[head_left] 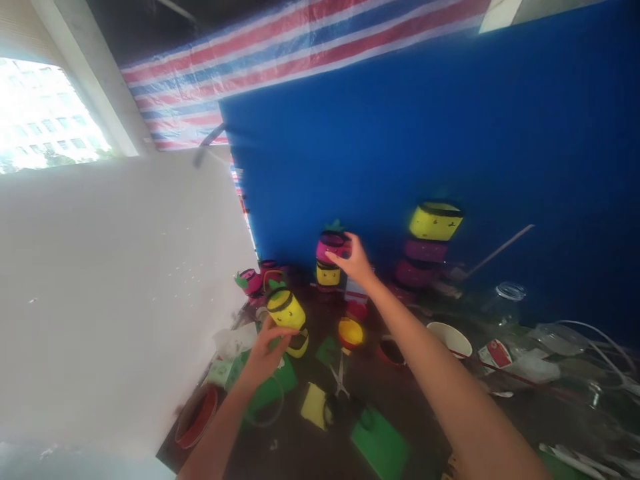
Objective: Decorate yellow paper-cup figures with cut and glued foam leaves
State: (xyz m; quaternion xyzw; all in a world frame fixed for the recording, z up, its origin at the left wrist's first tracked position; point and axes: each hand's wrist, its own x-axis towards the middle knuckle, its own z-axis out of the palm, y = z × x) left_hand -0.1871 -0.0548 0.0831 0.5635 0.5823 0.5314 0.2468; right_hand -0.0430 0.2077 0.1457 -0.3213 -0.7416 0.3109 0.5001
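My left hand (267, 350) is closed around a yellow cup figure (286, 310) with a black band and a small face, held tilted above another yellow cup (300, 344). My right hand (353, 260) reaches far forward and grips the pink cup (331, 245) on top of a stack, with a yellow cup (327, 274) below it. To the right stands a taller stack with a yellow cup (435, 221) on pink ones (424, 252). More pink cups (257, 279) lie at the left by the white wall.
The dark table (400, 400) holds scissors (340, 380), green sheets (380, 443), a yellow sheet (314, 405), a white paper cup (450, 338), a red tape roll (196, 417), a glass jar (503, 300) and clear plastic. A blue board (450, 133) backs it; a white wall (115, 300) stands left.
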